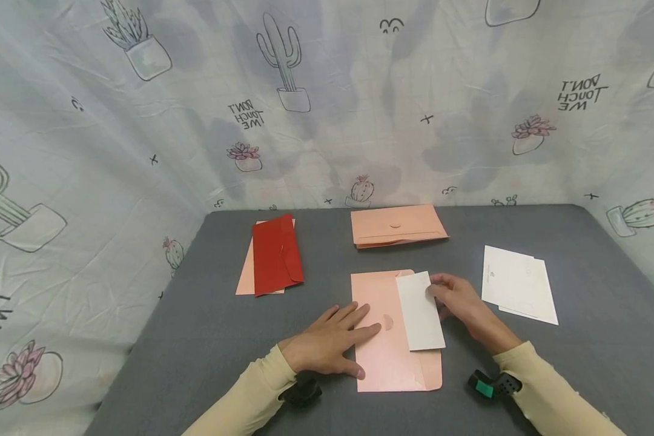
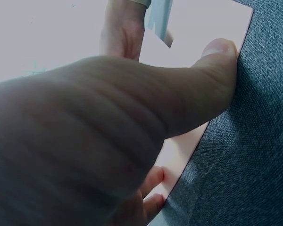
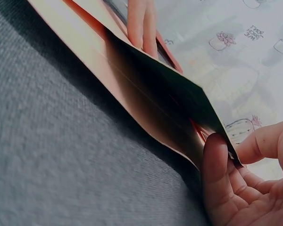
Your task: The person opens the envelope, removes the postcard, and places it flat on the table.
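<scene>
A pink envelope (image 1: 376, 363) lies on the grey table in front of me, its flap side to the right. My left hand (image 1: 329, 342) rests on its left part with fingers spread; the thumb (image 2: 217, 61) presses near the envelope's edge. At the right edge of a white card (image 1: 422, 315), my right hand (image 1: 460, 303) pinches the card between thumb and fingers. The card overlaps the envelope's right side. In the right wrist view the card (image 3: 179, 89) is tilted above the envelope (image 3: 132, 101), with a dark gap between them.
A stack of pink envelopes (image 1: 395, 224) lies at the back of the table (image 1: 316, 254). To the left, a red envelope (image 1: 272, 257) lies over a pink one (image 1: 246, 281). White cards (image 1: 518, 284) overlap at the right. Patterned cloth (image 1: 332, 121) hangs behind the table.
</scene>
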A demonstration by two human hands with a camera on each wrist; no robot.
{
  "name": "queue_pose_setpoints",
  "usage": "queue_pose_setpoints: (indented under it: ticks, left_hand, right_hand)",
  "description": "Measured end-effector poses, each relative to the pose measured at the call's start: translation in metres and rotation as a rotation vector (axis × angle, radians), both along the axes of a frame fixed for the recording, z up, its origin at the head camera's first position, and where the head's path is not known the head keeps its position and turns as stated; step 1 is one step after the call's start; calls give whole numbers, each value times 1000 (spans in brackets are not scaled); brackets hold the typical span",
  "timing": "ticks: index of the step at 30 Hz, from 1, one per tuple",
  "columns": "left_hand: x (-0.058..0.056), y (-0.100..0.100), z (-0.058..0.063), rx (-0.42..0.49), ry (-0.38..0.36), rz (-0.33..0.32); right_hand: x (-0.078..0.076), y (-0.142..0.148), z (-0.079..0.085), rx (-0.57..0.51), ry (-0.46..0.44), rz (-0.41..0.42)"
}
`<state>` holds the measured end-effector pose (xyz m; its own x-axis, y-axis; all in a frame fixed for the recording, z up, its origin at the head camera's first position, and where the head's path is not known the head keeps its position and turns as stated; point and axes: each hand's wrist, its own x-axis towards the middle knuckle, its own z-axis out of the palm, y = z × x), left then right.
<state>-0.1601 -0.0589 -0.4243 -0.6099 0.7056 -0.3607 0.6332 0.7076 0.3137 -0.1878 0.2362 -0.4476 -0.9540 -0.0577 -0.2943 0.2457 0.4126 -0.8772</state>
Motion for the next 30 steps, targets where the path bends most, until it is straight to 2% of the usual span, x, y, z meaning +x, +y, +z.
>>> queue_pose_setpoints:
  ticks: [21,30]
  left_hand:
    - [0,0,-1,9,6,-6]
    - [0,0,-1,14,-1,-6]
  right_hand:
    - [-3,11,3,93,20,-10]
    - [-4,15,3,96,25,-5]
